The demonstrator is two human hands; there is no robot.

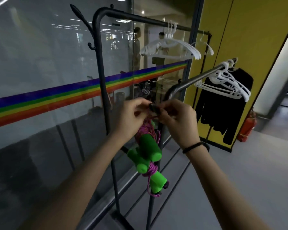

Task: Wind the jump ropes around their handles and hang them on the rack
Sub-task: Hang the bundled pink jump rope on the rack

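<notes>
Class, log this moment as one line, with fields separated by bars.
stage: hanging | left hand, right hand: pinching pink cord at rack hook | green handles: cord-wound, dangling below

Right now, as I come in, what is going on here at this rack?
A person is hanging wound jump ropes on the dark metal rack. Both grips, the left hand and the right hand, pinch at a dark hook on its post, where the purple cord seems looped. One green-handled bundle dangles just below the hands, with a second bundle lower. White hangers sit on the rails.
</notes>
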